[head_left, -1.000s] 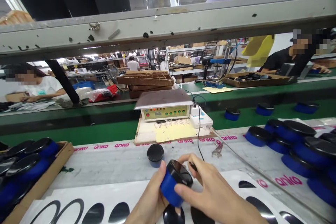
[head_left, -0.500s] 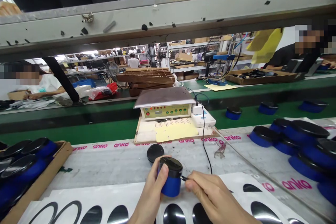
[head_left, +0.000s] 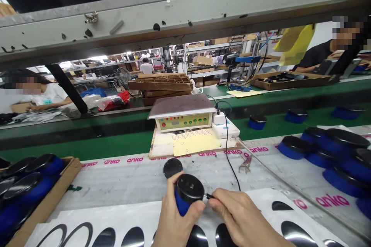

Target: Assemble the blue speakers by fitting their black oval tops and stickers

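My left hand [head_left: 174, 214] is wrapped round a small blue round unit [head_left: 190, 188] with a glossy black top, holding it tilted above the sheets. Between the thumb and fingers of my right hand [head_left: 236, 208] is a thin black cable plug [head_left: 209, 196]. Its metal tip points at the unit's right side; whether it goes in, I cannot tell. Just behind the unit lies a black round piece [head_left: 173, 167]. Beneath my hands are white sheets [head_left: 145, 214] bearing glossy black ovals and rings.
A control box [head_left: 185, 121] with buttons stands on a board behind. A black cable [head_left: 231, 162] and a grey cord [head_left: 285, 181] cross the bench. Blue units [head_left: 333, 158] cluster at right; a cardboard tray [head_left: 62, 185] holds more at left. A green conveyor [head_left: 116, 139] runs behind; people sit beyond.
My left hand has turned the unit so its black top faces me more, with the thumb now at its lower front. The plug stays at its right side. The view has shifted slightly.
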Tool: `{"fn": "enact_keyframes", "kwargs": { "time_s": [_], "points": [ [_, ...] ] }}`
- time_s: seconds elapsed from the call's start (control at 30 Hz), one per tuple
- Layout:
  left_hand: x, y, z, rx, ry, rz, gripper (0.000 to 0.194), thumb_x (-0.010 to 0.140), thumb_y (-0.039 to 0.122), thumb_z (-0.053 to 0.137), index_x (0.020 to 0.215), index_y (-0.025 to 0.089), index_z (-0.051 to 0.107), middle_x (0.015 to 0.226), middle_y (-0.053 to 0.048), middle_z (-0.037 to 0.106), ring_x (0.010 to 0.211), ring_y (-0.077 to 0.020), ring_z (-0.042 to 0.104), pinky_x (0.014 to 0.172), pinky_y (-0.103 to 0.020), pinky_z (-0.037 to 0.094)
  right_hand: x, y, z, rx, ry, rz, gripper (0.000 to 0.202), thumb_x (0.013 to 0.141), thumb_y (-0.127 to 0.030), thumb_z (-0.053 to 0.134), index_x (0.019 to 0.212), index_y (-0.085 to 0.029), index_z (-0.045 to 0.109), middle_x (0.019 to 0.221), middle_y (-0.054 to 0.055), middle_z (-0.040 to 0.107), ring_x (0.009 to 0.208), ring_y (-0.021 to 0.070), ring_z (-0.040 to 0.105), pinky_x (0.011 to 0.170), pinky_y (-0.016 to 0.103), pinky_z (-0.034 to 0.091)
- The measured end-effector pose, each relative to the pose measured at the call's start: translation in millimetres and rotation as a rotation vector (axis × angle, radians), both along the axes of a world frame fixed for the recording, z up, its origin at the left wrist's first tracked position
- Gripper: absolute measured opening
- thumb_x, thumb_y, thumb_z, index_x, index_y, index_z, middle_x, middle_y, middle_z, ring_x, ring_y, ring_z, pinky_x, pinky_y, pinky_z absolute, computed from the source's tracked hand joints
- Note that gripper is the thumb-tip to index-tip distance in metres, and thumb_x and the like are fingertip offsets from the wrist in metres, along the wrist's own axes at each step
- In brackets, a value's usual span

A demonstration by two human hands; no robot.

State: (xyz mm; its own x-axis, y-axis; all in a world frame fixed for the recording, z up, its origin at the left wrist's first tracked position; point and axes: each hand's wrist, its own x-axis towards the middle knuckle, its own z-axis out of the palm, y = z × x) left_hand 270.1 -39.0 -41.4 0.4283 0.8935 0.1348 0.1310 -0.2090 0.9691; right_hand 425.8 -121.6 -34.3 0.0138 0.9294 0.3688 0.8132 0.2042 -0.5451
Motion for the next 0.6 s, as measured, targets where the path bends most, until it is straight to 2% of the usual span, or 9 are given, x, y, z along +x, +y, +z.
{"fn": "enact_keyframes", "kwargs": {
  "time_s": [0.17,0.3,0.43,0.5,0.6],
  "points": [
    [2.4,-3.1,5.8,-0.038,-0.047,0.053,0.060,0.072,0.058,0.065,0.114,0.018,0.050,0.106,-0.009,0.064,0.103,-0.0288,0.057,0.083,-0.035,0.041,-2.9,-1.1,1.6,0.154,-0.105,0.011,0.029,0.098,-0.018,0.031,0.070,-0.022,0.034,0.059,-0.003,0.047,0.048,0.0119,0.045,0.047,0.026,0.030],
    [1.9,-3.8,6.9,-0.026,-0.060,0.039,0.058,0.071,0.055,0.068,0.113,0.019,0.051,0.103,-0.008,0.065,0.100,-0.0286,0.058,0.084,-0.035,0.042,-3.6,-1.6,6.1,0.068,-0.113,0.027,0.030,0.098,-0.020,0.030,0.069,-0.022,0.033,0.059,-0.002,0.048,0.048,0.0119,0.045,0.047,0.026,0.030],
    [-0.1,-3.7,-1.3,0.055,0.007,0.025,0.063,0.070,0.054,0.070,0.118,0.019,0.049,0.109,-0.010,0.063,0.102,-0.0302,0.058,0.090,-0.040,0.042,-2.8,-0.2,4.8,-0.027,-0.078,-0.004,0.029,0.096,-0.020,0.027,0.068,-0.023,0.032,0.058,-0.002,0.047,0.048,0.0137,0.046,0.046,0.028,0.031],
    [-1.0,-3.1,-7.4,0.163,0.047,0.008,0.063,0.074,0.053,0.068,0.124,0.021,0.046,0.118,-0.012,0.059,0.108,-0.0308,0.056,0.094,-0.044,0.041,-1.6,1.4,3.9,-0.110,0.015,-0.007,0.028,0.096,-0.020,0.026,0.070,-0.022,0.036,0.062,0.000,0.051,0.053,0.0149,0.050,0.049,0.027,0.036],
    [-1.7,-0.8,-15.2,0.507,0.138,0.020,0.059,0.081,0.048,0.062,0.132,0.026,0.042,0.126,-0.012,0.047,0.118,-0.0316,0.048,0.099,-0.048,0.040,-0.1,4.0,4.1,-0.180,0.187,0.033,0.019,0.096,-0.019,0.030,0.088,-0.022,0.048,0.085,0.003,0.060,0.076,0.0168,0.059,0.065,0.028,0.045]
  ]
}}
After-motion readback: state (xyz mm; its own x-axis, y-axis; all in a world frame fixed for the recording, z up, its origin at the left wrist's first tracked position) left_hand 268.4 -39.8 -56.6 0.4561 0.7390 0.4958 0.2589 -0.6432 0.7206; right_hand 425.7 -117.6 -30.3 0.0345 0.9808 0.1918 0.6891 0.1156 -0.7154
